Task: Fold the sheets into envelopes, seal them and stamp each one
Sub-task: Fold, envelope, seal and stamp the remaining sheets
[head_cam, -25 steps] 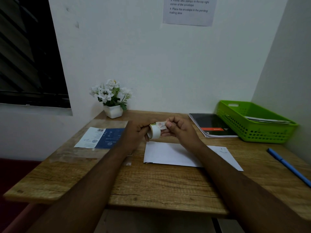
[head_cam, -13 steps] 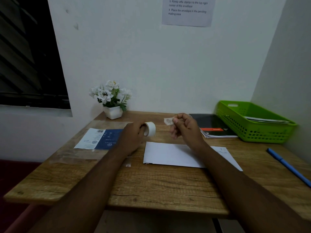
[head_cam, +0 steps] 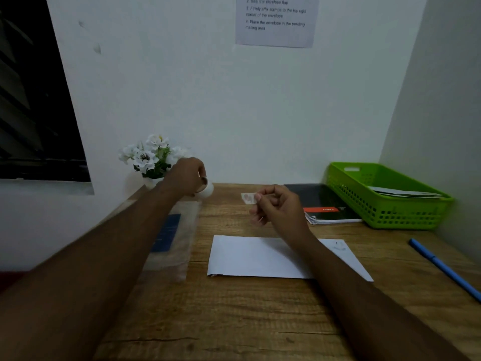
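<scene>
Head: envelope (head_cam: 260, 256), wooden desk (head_cam: 247, 321), white walls (head_cam: 208, 100).

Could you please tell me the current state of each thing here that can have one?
Left hand: grips small white roll.
Right hand: pinches small pale paper stamp.
White paper envelope: folded, flat on wooden table.
Green plastic basket: holds papers.
Black notebook: closed.

On the wall notice (head_cam: 276, 22) I can read: "2 Seal the envelope flap", "3 Firmly affix stamps to the top right corner of the envelope", "4 Place the envelope in the pending mailing area".
</scene>
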`<state>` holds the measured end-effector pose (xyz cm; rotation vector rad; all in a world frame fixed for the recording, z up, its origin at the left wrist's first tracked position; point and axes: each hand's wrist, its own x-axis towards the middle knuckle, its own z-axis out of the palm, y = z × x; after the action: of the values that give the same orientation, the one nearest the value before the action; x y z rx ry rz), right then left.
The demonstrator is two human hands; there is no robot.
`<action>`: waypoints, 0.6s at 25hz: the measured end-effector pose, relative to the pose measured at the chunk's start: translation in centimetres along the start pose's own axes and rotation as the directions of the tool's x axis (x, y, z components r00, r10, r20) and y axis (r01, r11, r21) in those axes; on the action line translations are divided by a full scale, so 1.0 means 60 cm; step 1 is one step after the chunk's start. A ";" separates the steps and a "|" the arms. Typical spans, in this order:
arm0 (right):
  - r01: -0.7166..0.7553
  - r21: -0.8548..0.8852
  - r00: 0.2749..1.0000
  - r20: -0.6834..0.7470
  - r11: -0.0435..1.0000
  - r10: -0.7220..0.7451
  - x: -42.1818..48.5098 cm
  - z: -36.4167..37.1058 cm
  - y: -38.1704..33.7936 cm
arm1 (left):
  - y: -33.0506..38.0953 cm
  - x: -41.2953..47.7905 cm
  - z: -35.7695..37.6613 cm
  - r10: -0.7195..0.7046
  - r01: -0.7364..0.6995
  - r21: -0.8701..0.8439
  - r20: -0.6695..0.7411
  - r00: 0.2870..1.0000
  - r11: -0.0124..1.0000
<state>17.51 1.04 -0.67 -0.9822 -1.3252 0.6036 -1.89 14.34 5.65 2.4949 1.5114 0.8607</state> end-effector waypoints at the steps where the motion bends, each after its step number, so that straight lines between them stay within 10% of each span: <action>1: -0.003 -0.012 1.000 0.004 1.000 0.003 0.000 -0.001 0.001 | -0.004 0.009 0.009 -0.006 0.006 0.004 0.031 0.999 1.000; 15: -0.035 -0.070 0.998 0.044 0.997 0.038 0.011 0.000 0.018 | -0.043 0.067 0.076 -0.076 0.066 0.054 0.224 0.972 0.996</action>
<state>17.82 2.10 -1.26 -1.0562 -1.3782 0.6147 -0.17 19.92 2.56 2.4537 1.5483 0.5158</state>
